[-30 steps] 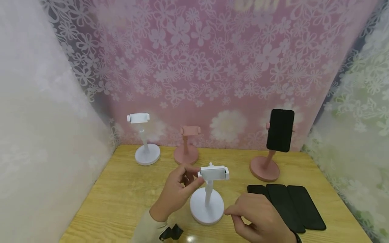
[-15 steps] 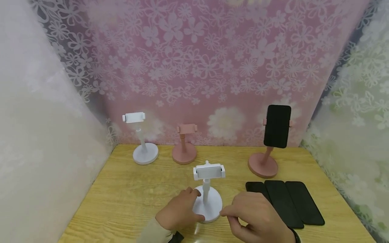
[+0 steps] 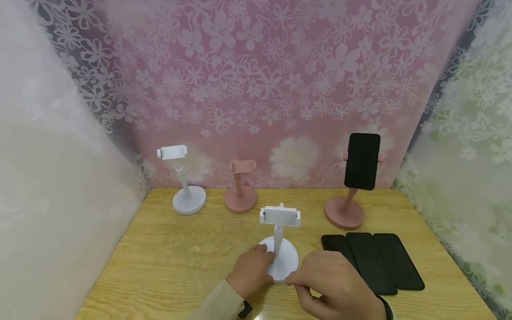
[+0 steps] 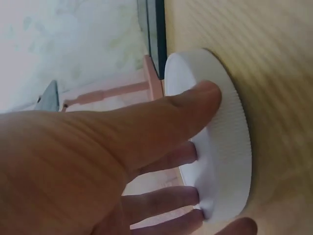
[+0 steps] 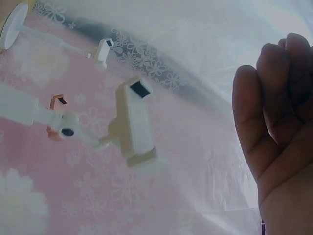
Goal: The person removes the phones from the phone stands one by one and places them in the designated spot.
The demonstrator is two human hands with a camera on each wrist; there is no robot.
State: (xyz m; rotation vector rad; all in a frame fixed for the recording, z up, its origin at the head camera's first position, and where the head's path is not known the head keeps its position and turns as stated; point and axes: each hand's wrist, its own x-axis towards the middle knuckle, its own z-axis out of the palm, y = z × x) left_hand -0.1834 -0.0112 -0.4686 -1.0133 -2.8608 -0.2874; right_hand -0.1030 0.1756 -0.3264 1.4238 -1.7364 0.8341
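Observation:
A white phone stand (image 3: 286,262) stands upright in the front middle of the table, its cradle (image 3: 280,217) holding no phone. My left hand (image 3: 250,272) grips the left side of its round base. In the left wrist view the thumb (image 4: 205,100) presses the ribbed rim of the base (image 4: 227,142), and other fingers lie on its top. My right hand (image 3: 336,284) is just right of the base with loosely curled fingers, holding nothing; the curled fingers (image 5: 274,93) also show in the right wrist view.
Several black phones (image 3: 374,262) lie side by side at the right. Behind them a pink stand (image 3: 344,213) carries an upright phone (image 3: 362,161). A pink stand (image 3: 240,200) and a white stand (image 3: 190,201) without phones stand along the back edge, before a floral curtain (image 3: 224,80).
My left hand has come down from the cradle to the base of the white stand. The stand has shifted slightly right. My right hand has barely moved.

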